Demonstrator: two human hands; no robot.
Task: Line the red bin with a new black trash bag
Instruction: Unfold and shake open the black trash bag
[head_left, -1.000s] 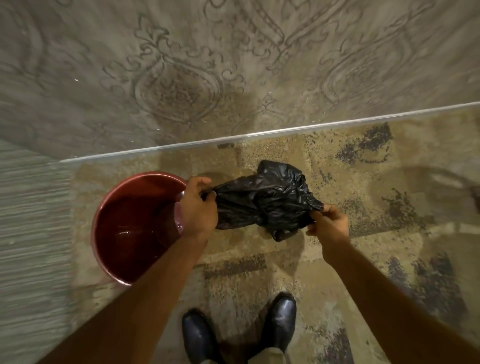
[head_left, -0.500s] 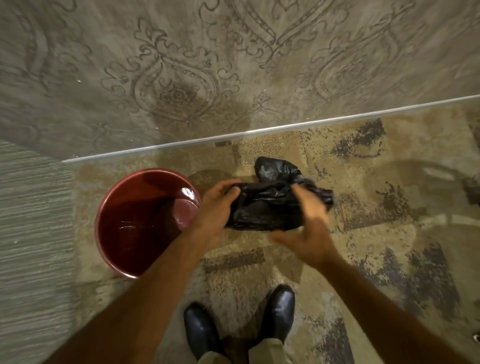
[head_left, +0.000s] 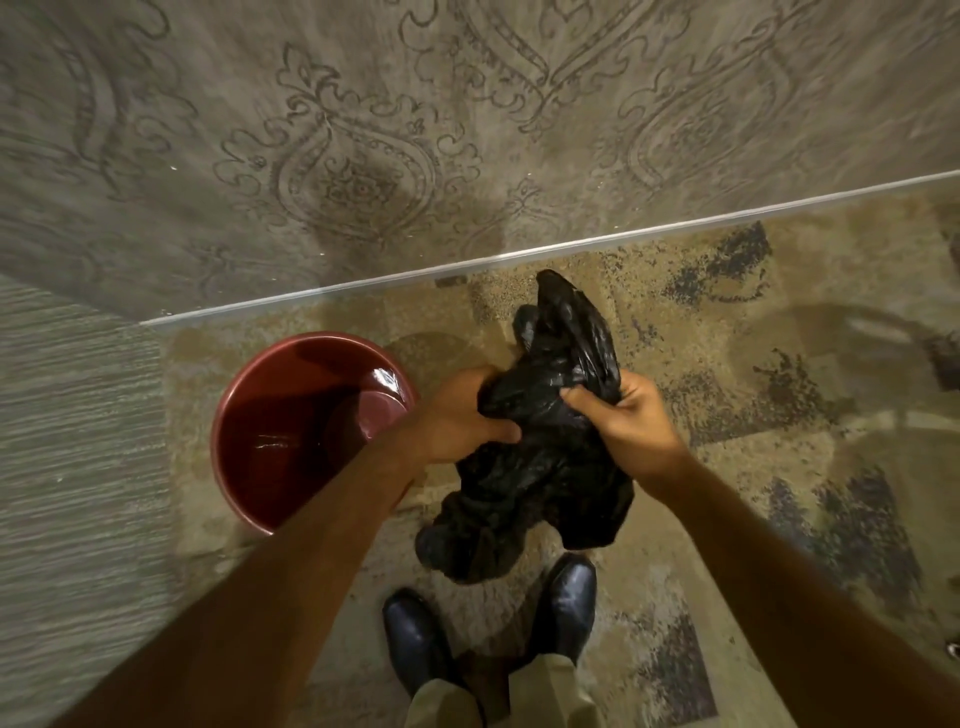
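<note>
Between both hands the bag (head_left: 540, 467) hangs bunched, right of the bin (head_left: 291, 415). Left hand (head_left: 457, 415) clenches its left side, right hand (head_left: 628, 421), open half a second ago, now grips too. More bag has dropped toward the shoes (head_left: 566, 608).

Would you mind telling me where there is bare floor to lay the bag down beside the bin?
The carpet to the right of the black trash bag, up to the wall trim, is bare. It is crowded between the red bin and the shoes, where the left hand and right hand grip the bag.
</note>
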